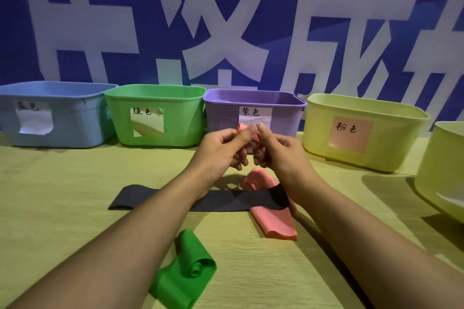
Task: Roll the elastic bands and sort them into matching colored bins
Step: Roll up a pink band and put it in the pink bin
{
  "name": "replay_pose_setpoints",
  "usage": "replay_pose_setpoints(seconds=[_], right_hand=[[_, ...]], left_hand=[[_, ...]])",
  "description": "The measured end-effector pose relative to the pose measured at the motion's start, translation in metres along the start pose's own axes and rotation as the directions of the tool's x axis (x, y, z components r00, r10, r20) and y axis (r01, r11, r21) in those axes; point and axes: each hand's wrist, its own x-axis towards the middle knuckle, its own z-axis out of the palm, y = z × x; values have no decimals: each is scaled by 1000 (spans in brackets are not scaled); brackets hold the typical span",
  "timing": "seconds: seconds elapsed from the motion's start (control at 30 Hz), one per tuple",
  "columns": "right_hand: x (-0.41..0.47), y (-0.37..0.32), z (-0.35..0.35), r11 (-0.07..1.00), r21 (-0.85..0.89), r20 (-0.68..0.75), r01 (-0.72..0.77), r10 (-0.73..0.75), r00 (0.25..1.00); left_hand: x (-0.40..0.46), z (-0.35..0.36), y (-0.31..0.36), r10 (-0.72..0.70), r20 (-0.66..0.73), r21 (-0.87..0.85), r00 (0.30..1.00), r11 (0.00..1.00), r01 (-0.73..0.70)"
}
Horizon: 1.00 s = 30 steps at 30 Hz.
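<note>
Hands met above the tabletop (62,195) in the head view: the left hand (221,150) and the right hand (278,153) each pinched the upper end of the pink band (273,221) between thumb and curled fingers, just in front of the purple bin (253,100), while the rest of that band trailed down to the cloth and passed beneath the black band (175,198). Nearer the camera lay the green band (185,268), one end already coiled. Judging by the way it drooped and creased, the pink band was light, limp and stretchy, likely to spring loose unless rolled tight from the very end with both thumbs. Its target looked to be the yellow bin (364,133) bearing a pink label, right of the hands; the blue bin (55,113) and green bin (155,115) stood to the left. Fingers hid the started roll itself, a further bin (442,170) was cut off at the right edge, and the purple bin's contents were hard to make out
</note>
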Motion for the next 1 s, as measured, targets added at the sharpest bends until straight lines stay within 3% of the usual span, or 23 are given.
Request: replay_pose_setpoints(seconds=[0.17, 0.33, 0.5, 0.63, 0.8, 1.0], right_hand=[[-1, 2, 6, 977, 195, 14, -85, 84, 996], [-2, -1, 5, 962, 257, 53, -92, 81, 995], [-1, 0, 3, 941, 316, 127, -120, 84, 988], [-1, -2, -3, 987, 144, 81, -72, 60, 995], [0, 7, -15, 993, -117, -220, -17, -9, 976], [11, 24, -24, 915, -403, -398, -28, -148, 905]], left_hand=[[1, 1, -1, -13, -24, -59, 1000, 998, 12], [0, 5, -1, -5, -54, -255, 999, 967, -9], [0, 7, 1, -10, -75, -323, 997, 946, -15], [0, 6, 2, -1, -121, -218, 993, 976, -25], [8, 9, 10, 72, -199, 53, 977, 997, -63], [56, 38, 57, 177, -74, 291, 981, 945, -148]])
